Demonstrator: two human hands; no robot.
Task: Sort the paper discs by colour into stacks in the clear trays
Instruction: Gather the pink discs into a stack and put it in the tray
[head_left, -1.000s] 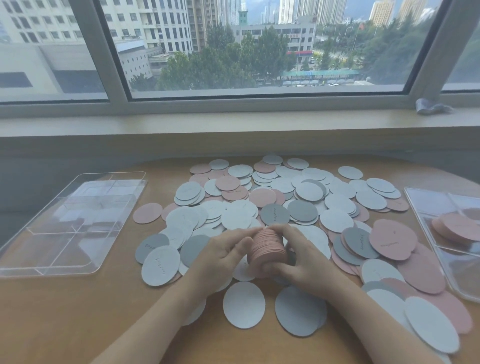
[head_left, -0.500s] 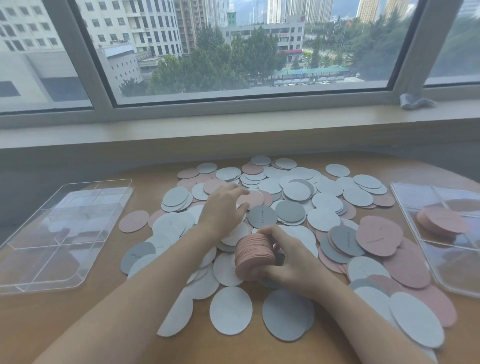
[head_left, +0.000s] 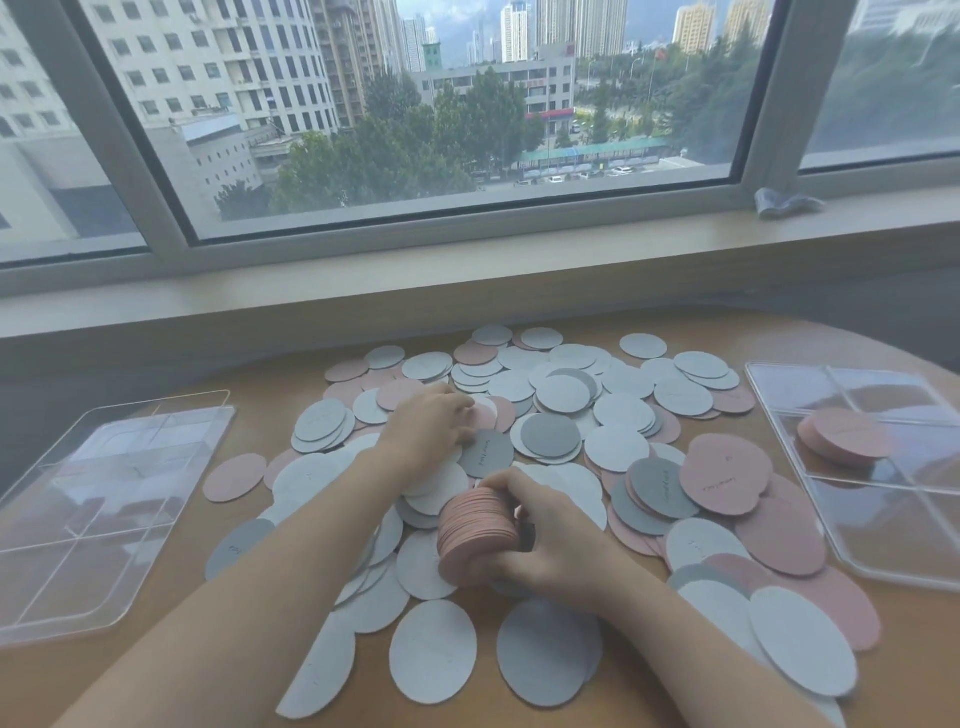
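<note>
Right grip (head_left: 550, 545) clamps a thick stack of pink paper discs (head_left: 475, 535); left grip (head_left: 431, 426), fingers curled, presses scattered discs on the wooden desk (head_left: 156, 649).

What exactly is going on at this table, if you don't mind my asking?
A person is sorting paper discs by colour. Their right hand grips a thick stack of pink discs, while the left hand reaches into the loose pile of pink, white and grey discs, apparently at a pink one. The right tray holds a small pink stack; the left tray looks empty.
</note>
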